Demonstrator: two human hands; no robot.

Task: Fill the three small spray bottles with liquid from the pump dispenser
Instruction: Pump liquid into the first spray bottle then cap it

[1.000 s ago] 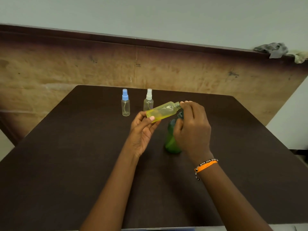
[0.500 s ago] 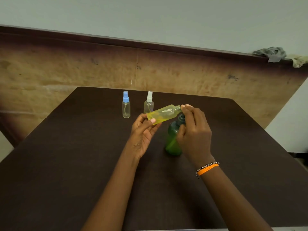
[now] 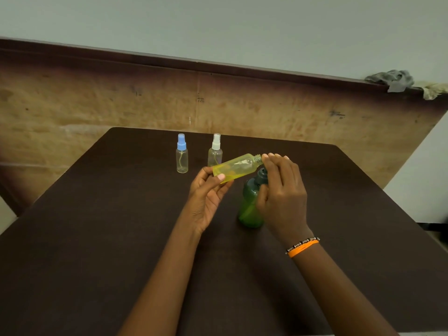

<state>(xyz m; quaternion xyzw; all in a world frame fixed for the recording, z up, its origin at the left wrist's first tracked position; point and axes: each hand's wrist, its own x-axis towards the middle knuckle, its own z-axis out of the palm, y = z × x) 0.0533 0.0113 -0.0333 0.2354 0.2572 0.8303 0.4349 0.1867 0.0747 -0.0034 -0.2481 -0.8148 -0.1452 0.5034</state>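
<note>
My left hand (image 3: 208,197) grips the base of a small yellow spray bottle (image 3: 236,167), uncapped and tilted with its threaded neck pointing right. My right hand (image 3: 282,197) rests over the top of the green pump dispenser (image 3: 249,204), fingers curled by the bottle's neck; the pump head is mostly hidden under them. I cannot see the yellow bottle's cap. Two more small clear bottles stand upright behind: one with a blue sprayer (image 3: 181,154), one with a white sprayer (image 3: 215,151).
A dark brown table (image 3: 97,238) carries everything. A worn wooden panel (image 3: 97,105) rises behind its far edge. Crumpled rags (image 3: 392,80) lie on the panel's top at the right.
The yellow bottle has tilted slightly and shifted with my left hand. My right hand's fingers have spread a little beside the neck. The view has dipped slightly.
</note>
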